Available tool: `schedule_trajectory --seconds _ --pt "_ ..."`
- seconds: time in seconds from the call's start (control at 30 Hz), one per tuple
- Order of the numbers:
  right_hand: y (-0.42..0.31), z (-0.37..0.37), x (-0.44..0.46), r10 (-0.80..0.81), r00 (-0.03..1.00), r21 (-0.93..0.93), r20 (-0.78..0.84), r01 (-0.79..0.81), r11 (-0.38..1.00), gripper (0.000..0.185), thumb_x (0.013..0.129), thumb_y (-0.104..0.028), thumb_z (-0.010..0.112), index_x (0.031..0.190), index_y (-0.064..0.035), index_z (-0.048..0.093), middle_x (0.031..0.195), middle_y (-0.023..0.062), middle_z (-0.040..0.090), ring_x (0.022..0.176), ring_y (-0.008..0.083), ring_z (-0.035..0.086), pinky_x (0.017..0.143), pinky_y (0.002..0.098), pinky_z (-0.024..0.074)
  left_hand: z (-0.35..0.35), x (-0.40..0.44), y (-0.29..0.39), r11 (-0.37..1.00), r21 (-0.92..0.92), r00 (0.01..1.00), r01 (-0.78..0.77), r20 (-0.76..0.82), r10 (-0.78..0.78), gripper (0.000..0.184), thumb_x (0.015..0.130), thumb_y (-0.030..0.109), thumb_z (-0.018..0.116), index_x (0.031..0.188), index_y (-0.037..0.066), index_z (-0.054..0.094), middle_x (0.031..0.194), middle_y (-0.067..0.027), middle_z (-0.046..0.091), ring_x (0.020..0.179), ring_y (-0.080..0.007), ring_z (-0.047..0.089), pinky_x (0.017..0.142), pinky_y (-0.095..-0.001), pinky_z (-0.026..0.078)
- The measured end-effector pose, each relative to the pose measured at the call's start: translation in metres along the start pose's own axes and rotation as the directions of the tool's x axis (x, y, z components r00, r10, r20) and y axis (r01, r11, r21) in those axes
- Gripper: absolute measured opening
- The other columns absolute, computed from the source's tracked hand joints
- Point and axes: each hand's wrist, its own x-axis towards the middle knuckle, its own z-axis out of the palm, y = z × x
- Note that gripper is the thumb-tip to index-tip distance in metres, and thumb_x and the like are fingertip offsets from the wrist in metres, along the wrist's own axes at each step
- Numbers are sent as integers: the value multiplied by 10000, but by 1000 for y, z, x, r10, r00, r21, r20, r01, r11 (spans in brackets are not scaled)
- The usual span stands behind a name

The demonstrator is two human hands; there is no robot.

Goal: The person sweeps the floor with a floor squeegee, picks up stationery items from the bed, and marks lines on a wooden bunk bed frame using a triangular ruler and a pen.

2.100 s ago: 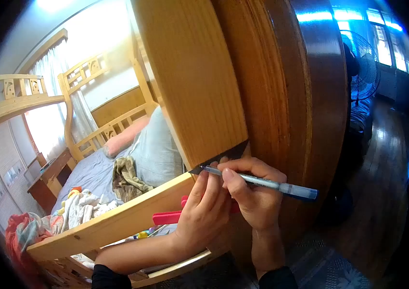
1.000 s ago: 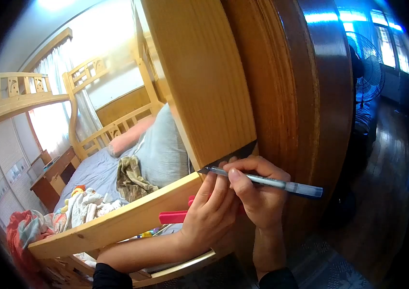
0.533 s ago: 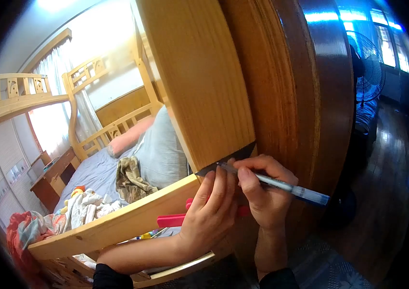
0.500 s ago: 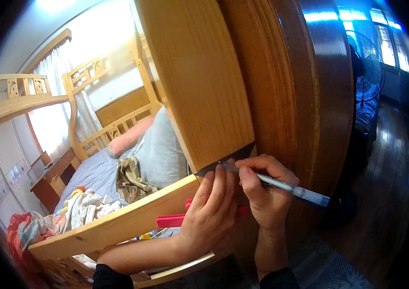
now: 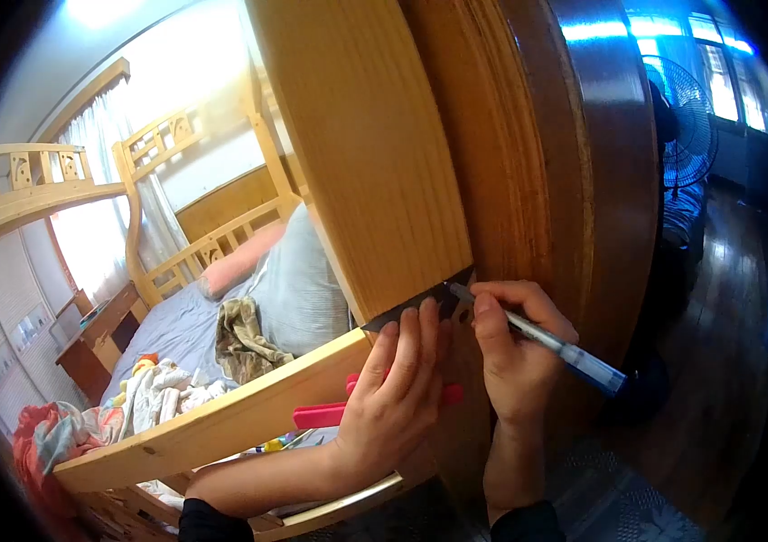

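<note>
My right hand (image 5: 521,357) grips a pen (image 5: 569,355) with a clear barrel and blue end. The pen's tip is at a dark strip (image 5: 402,305) lying slantwise across the pale wooden post (image 5: 375,172). My left hand (image 5: 398,384) lies over a red tool (image 5: 321,415), its fingers close together and their tips against the dark strip. Red parts stick out on both sides of this hand; its palm hides the middle. Whether the strip belongs to the red tool I cannot tell.
A pale wooden bed rail (image 5: 212,411) runs left from the post. Behind it are a bed with a grey pillow (image 5: 303,294), a camouflage cloth (image 5: 244,339) and heaped bedding. Dark brown wooden panelling (image 5: 538,181) adjoins the post. A fan (image 5: 687,122) stands at the far right.
My right hand and the pen have moved slightly right and away from my left fingertips, and the pen tip has shifted up along the strip. My left hand stays on the red tool.
</note>
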Motion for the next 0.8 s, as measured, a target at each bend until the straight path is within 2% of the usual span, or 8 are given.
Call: schedule_trajectory --seconds 0.13,0.2,0.33,0.47,0.53,0.6,0.73,0.8 --pt "-1 2 0 -43 999 -30 -23 42 999 59 833 -40 635 844 17 632 731 83 645 605 120 614 526 227 483 -1 0 0 1000 -10 1000 9 4 -9 486 831 169 445 1261 -50 500 1386 -251 378 1308 -355 340 1090 -423 288" --pt "-4 0 1 66 996 -38 -64 -68 997 58 828 -40 640 849 13 632 731 86 646 615 127 620 530 239 487 -2 0 -1 1000 15 1000 2 2 -2 484 832 166 443 1261 -50 500 1384 -251 380 1308 -355 338 1088 -424 292" --pt "-2 2 0 69 993 -69 -92 -76 995 53 827 -40 640 852 6 630 723 90 643 615 143 626 524 249 486 -1 0 0 1000 -5 1000 7 4 -7 471 834 154 441 1255 -49 506 1378 -250 387 1302 -355 347 1082 -424 306" --pt "0 6 0 -15 988 -209 -152 -17 978 52 828 -45 641 854 -1 628 725 96 642 616 161 628 524 263 483 0 0 -1 999 54 1000 -9 7 8 466 836 150 441 1254 -45 508 1373 -247 395 1296 -353 355 1079 -418 313" --pt "1 8 1 -25 985 -246 -170 -18 969 51 829 -48 641 851 -4 627 729 97 642 622 165 629 528 268 483 0 0 -1 1000 -7 1000 -7 -12 7 462 838 149 439 1253 -43 511 1371 -249 397 1288 -355 365 1079 -416 314" --pt "7 8 1 -113 978 -277 -177 61 959 68 873 -49 588 879 5 630 621 22 579 473 51 499 412 177 379 1 0 -1 1000 11 1000 -5 -23 6 465 837 153 442 1253 -43 511 1370 -252 396 1288 -356 365 1078 -418 315" --pt "3 8 0 -84 980 -261 -179 35 965 74 878 -54 582 881 2 630 629 26 582 477 49 504 410 180 381 1 -1 -2 999 32 1000 -22 -18 23 469 828 164 449 1243 -43 519 1358 -259 406 1286 -358 366 1075 -425 318" --pt "-5 8 1 66 978 -193 -197 -104 976 45 824 -35 627 844 5 629 747 100 648 635 173 621 553 271 481 1 -1 -2 999 37 999 -23 -22 24 472 824 169 452 1239 -46 521 1356 -259 408 1283 -358 370 1074 -426 320"
